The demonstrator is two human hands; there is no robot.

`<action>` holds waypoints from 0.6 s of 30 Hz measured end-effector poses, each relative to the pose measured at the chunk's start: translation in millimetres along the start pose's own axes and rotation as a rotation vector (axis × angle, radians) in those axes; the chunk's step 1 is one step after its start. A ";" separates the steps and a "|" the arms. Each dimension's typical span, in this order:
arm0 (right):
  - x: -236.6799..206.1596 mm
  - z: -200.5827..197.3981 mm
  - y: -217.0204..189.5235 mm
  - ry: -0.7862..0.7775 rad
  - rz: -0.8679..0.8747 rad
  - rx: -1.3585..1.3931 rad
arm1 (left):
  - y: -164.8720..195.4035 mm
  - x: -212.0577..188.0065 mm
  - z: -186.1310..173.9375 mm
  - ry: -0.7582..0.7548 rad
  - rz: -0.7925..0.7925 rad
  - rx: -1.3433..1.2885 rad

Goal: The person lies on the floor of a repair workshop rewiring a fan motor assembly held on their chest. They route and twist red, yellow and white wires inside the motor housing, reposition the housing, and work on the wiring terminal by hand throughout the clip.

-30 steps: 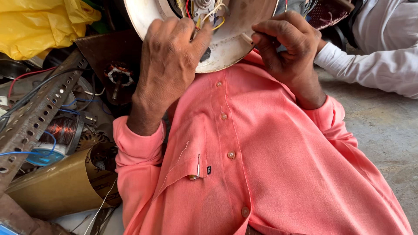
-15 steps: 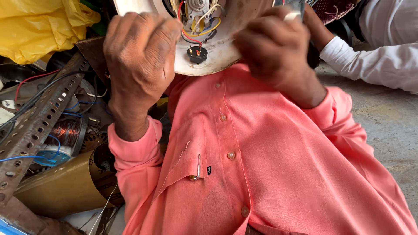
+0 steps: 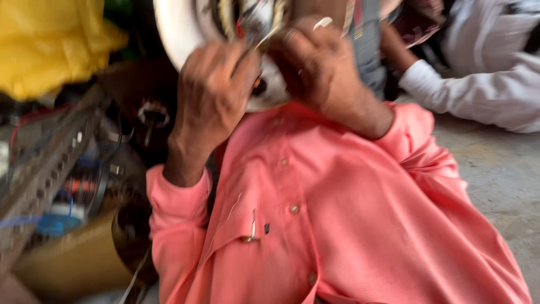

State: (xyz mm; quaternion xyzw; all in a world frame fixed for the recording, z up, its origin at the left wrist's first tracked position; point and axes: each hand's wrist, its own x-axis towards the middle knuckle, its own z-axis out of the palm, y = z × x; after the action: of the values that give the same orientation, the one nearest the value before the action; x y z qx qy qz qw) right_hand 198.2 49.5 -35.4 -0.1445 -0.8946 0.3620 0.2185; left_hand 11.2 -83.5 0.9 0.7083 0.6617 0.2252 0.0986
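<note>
Fan housing (image 3: 179,35): smooth glossy white, metal or plastic, can't tell. Shirt (image 3: 337,214): matt woven cloth. Floor (image 3: 500,186): rough concrete. Bag (image 3: 53,42): shiny plastic.

Camera: one view only, worn on the person's head, so no second view shares the scene.
Direction: it looks steeply down along the person's own chest, over the pink shirt (image 3: 337,225).
Distance: very near; the left hand (image 3: 211,104) and the right hand (image 3: 320,70) fill the upper middle of the frame.
Upper edge: the white round casing (image 3: 180,31) is cut off at the top.
Left side: a yellow bag (image 3: 50,45) and a perforated metal bar (image 3: 39,163).
Upper right: a white sleeve (image 3: 472,93) of another person.
Sharpness: the whole picture is blurred.
</note>
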 end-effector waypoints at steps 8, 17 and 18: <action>14.7 13.6 4.0 0.019 0.132 0.154 | -0.4 19.6 2.3 0.025 -0.034 -0.054; 15.5 19.6 7.0 0.056 0.118 0.298 | -5.0 29.5 -16.7 0.069 -0.112 0.022; 16.8 20.8 7.2 0.042 0.099 0.226 | -5.6 29.7 -20.5 0.066 -0.171 0.019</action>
State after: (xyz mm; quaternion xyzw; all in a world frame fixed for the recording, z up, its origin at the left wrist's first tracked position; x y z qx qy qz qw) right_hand 174.2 49.4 -49.1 -0.1706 -0.8350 0.4679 0.2341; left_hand -2.2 -56.9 22.0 0.6422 0.7249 0.2331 0.0889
